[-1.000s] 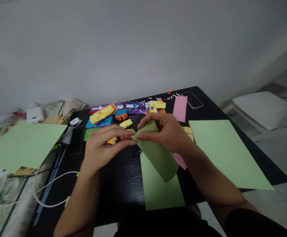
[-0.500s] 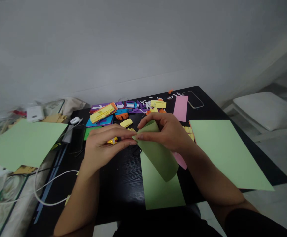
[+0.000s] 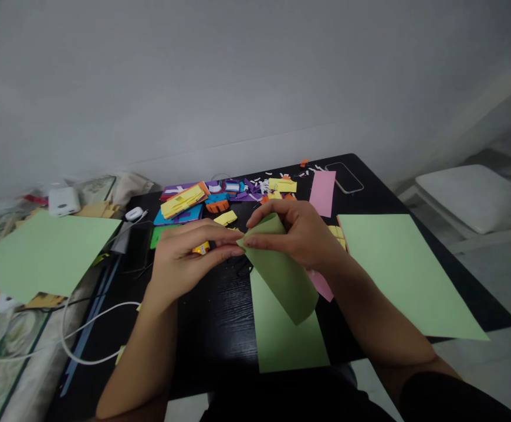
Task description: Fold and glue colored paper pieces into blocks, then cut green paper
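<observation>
A sheet of green paper [image 3: 281,278], curled over into a loose roll, is held above the black table. My right hand [image 3: 297,234] grips its upper end, thumb on the near face and fingers behind. At the paper's left corner, my left hand [image 3: 189,255] pinches the edge between thumb and fingertips. Beneath the curled sheet lies a flat green paper strip [image 3: 284,346]. Past my left fingers sits a small yellow-orange item [image 3: 201,248], partly hidden by the hand.
Stacked colored paper pieces [image 3: 185,200] and white scraps [image 3: 264,186] lie at the back. Pink paper [image 3: 322,193] rests beside a phone-shaped outline [image 3: 344,177]. Green sheets lie right [image 3: 400,264] and left [image 3: 44,252]. A white cable [image 3: 64,328] loops at left; a white stool [image 3: 470,196] stands right.
Almost nothing differs. Both hands keep their hold on the green paper, with only a very slight shift of the fingers.
</observation>
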A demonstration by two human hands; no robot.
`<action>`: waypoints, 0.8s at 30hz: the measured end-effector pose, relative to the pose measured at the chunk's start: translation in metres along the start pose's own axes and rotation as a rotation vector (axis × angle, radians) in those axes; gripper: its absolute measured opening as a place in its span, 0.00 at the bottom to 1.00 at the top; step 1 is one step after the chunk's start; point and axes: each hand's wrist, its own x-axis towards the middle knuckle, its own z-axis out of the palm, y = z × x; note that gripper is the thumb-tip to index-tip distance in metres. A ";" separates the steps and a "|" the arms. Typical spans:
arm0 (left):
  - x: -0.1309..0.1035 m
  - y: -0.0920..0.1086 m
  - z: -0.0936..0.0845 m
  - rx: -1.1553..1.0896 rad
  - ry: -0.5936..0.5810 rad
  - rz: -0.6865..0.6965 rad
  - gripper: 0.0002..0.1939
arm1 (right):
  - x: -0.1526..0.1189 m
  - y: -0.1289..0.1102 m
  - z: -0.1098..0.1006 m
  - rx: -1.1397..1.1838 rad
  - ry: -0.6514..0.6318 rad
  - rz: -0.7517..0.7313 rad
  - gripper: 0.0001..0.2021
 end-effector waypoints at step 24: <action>-0.004 0.000 0.005 -0.120 0.161 -0.189 0.09 | 0.009 0.008 0.003 0.372 0.013 0.265 0.19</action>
